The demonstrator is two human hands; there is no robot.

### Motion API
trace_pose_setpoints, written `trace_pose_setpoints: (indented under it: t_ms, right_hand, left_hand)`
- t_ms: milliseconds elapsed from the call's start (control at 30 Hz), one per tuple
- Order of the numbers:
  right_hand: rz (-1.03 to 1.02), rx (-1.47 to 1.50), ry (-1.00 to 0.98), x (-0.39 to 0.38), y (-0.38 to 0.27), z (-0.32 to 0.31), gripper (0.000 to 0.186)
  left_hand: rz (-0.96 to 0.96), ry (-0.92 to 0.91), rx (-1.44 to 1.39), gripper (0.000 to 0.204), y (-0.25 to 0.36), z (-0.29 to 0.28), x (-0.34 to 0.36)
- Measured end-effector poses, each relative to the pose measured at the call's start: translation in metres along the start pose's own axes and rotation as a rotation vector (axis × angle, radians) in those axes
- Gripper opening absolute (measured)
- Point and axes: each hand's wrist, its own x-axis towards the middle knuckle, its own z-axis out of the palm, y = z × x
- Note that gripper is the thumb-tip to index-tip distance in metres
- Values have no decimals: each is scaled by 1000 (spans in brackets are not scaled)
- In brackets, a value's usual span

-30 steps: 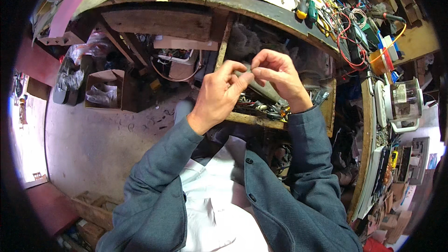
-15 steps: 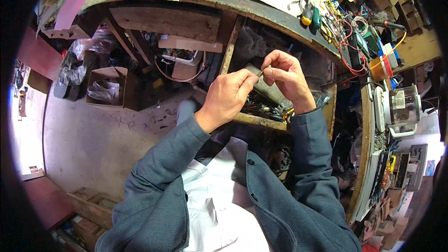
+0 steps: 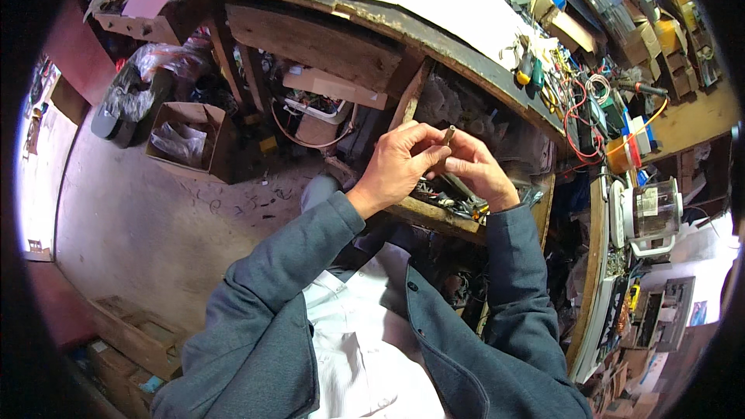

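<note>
Cardboard box (image 3: 188, 140) at nine o'clock, unmoved; left hand (image 3: 396, 167) and right hand (image 3: 475, 171), now drawn closer than half a second ago, both pinch a small brown stick (image 3: 448, 136) at centre; red wires (image 3: 578, 120) at two o'clock; handling appears ongoing.

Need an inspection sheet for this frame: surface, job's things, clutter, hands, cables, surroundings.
Surface: worn workbench, pale top, chipped front edge; open wooden shelves below.
Job's things: small brownish rod-shaped part, pinched between both hands in front of the shelves.
Clutter: screwdrivers and small tools on the bench; clear-jar appliance at right; open drawer of small parts under the hands.
Hands: left hand and right hand both closed on the part, fingertips touching.
Cables: red and orange wires tangled on the bench.
Surroundings: concrete floor; cardboard box with plastic bags.
</note>
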Motion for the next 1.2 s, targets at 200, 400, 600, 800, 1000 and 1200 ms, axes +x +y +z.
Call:
trace_pose_setpoints:
  t_ms: [200, 400, 600, 800, 1000, 1200]
  right_hand:
    - [1, -196, 61, 2, -13, -21, 16]
    - [-143, -124, 186, -2, -13, -45, 17]
    - [-209, -39, 169, 7, -8, -26, 21]
    - [-218, -120, 184, 4, -13, -27, 16]
    - [-219, -99, 200, 3, -12, -24, 16]
    - [-245, -13, 83, -2, -16, -8, 21]
  left_hand:
    - [-59, 5, -47, 13, -5, -2, 0]
    - [-47, 46, 28, 17, -9, -1, 3]
    - [-84, 110, -156, 19, -11, -2, 2]
    - [-110, 96, -124, 18, -5, -2, 1]
    - [-118, 55, -41, 15, -3, 1, 1]
    - [-98, 20, 34, 13, -2, 3, -2]
